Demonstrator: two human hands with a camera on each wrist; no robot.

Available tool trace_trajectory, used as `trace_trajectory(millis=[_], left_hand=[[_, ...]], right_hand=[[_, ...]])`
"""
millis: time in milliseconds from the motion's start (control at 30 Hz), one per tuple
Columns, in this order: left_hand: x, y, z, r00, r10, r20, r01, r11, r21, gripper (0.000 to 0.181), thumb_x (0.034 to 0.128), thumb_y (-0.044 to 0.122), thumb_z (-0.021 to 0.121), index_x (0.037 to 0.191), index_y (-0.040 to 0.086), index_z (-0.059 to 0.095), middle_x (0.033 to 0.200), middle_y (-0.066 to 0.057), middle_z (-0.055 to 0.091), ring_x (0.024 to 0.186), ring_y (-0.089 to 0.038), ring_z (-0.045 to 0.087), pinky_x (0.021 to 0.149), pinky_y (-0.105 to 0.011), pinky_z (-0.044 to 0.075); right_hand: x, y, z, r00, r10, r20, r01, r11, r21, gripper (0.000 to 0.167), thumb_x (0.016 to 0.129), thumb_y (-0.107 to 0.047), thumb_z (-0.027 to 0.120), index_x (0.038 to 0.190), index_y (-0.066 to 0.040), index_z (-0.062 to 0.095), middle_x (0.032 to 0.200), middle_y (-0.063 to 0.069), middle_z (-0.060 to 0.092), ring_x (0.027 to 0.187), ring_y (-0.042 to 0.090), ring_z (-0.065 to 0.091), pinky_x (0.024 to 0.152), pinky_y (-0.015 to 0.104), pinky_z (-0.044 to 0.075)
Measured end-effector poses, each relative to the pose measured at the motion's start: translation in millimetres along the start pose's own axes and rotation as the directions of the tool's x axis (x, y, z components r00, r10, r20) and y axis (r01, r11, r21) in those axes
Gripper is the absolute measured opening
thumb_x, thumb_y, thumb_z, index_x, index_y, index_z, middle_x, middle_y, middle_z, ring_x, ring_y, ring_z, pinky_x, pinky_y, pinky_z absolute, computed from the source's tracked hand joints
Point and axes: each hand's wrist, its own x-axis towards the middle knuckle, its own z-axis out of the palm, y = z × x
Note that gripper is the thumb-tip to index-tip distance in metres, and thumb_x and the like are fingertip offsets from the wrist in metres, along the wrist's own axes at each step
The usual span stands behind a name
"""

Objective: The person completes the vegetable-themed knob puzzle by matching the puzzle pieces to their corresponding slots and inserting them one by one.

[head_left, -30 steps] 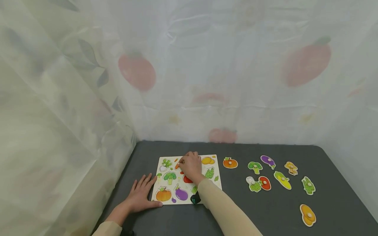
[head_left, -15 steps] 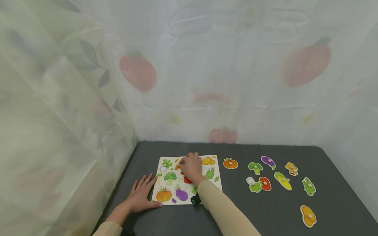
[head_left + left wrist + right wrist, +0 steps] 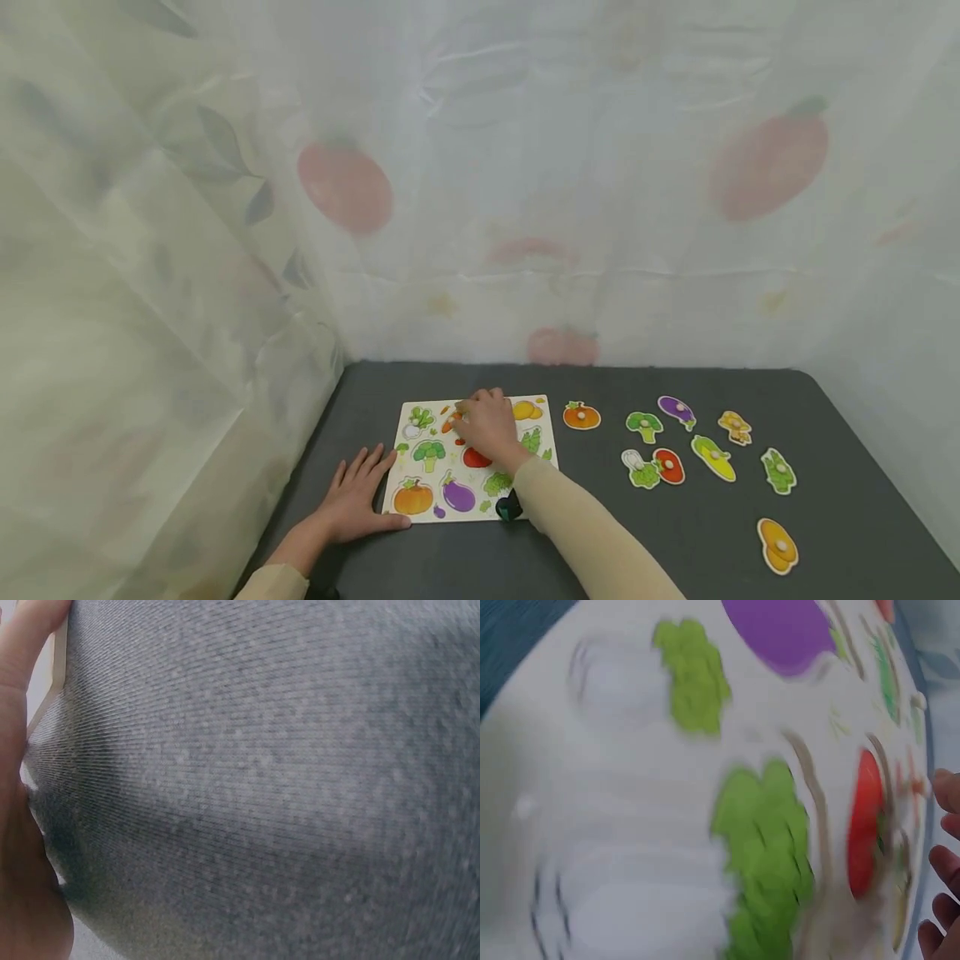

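A white vegetable puzzle board [image 3: 447,467] lies on the dark table. My left hand [image 3: 354,498] rests spread out at its left side, fingers on the edge and thumb at the near left corner. Over the board's upper middle, my right hand [image 3: 489,427] hovers with bent fingers beside the carrot piece [image 3: 452,422]. In the right wrist view, the carrot's small knob [image 3: 921,785] stands just apart from the fingertips [image 3: 946,791]. A radish piece [image 3: 414,428] with a knob sits at the far left corner. Part of the board hides under the right hand and sleeve.
Several knobbed pieces lie right of the board: pumpkin [image 3: 582,416], broccoli [image 3: 644,425], eggplant [image 3: 676,410], tomato [image 3: 669,467], cabbage [image 3: 642,472], corn [image 3: 712,457], asparagus-like green [image 3: 778,472], potato [image 3: 777,543] and a ginger-like piece [image 3: 735,426]. A pale curtain [image 3: 555,167] surrounds the table.
My right hand has eased slightly right and back from the carrot, showing more of it. The left hand stays in place, and the head view has shifted a little.
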Motion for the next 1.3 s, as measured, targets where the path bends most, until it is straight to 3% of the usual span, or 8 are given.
trace_trajectory(millis=[133,333,633,833,1300], left_hand=[[2.2,-1.2,-0.1,1.0,0.005,-0.009,-0.005,1.0,-0.003,0.122,0.071,0.085,0.069,0.164,0.016,0.028,0.168,-0.017,0.02,0.153,-0.046,0.011,0.116,-0.073,0.004],[5.5,-1.5,-0.4,1.0,0.011,-0.006,-0.011,1.0,-0.001,0.122,0.0713,0.085,0.069,0.164,0.017,0.027,0.169,-0.016,0.019,0.153,-0.045,0.011,0.116,-0.073,0.004],[8.5,-0.5,-3.3,1.0,0.018,-0.01,-0.019,1.0,-0.003,0.122,0.0713,0.084,0.069,0.164,0.016,0.028,0.168,-0.017,0.019,0.153,-0.046,0.011,0.116,-0.072,0.004],[11.8,-1.6,-3.5,1.0,0.016,-0.006,-0.016,1.0,0.002,0.122,0.0713,0.084,0.069,0.164,0.016,0.029,0.168,-0.018,0.02,0.153,-0.046,0.012,0.116,-0.073,0.005],[17.7,-2.5,-5.2,0.999,0.028,-0.017,-0.028,1.0,0.01,0.121,0.072,0.084,0.069,0.163,0.014,0.029,0.167,-0.019,0.021,0.152,-0.047,0.013,0.116,-0.073,0.005]], right_hand=[[2.7,16,-26,1.0,-0.008,-0.01,0.009,0.999,0.05,0.041,0.097,-0.042,0.069,0.134,-0.023,0.071,0.13,0.007,0.063,0.12,0.032,0.048,0.098,0.05,0.043],[-1.2,45,-71,0.997,-0.044,-0.065,0.05,0.994,0.1,0.042,0.098,-0.041,0.07,0.136,-0.022,0.069,0.133,0.006,0.062,0.126,0.032,0.047,0.105,0.055,0.039],[-19.7,73,-109,0.991,-0.056,-0.12,0.073,0.988,0.139,0.042,0.097,-0.036,0.073,0.136,-0.02,0.069,0.137,0.008,0.061,0.132,0.035,0.045,0.108,0.06,0.035],[-42.1,97,-128,0.99,-0.061,-0.129,0.08,0.985,0.151,0.041,0.097,-0.033,0.073,0.135,-0.018,0.07,0.135,0.01,0.061,0.126,0.036,0.049,0.105,0.063,0.036],[-110.7,190,-183,0.983,0.042,-0.178,-0.025,0.995,0.094,0.039,0.097,-0.026,0.074,0.132,-0.01,0.07,0.129,0.018,0.062,0.126,0.047,0.045,0.102,0.07,0.032]])
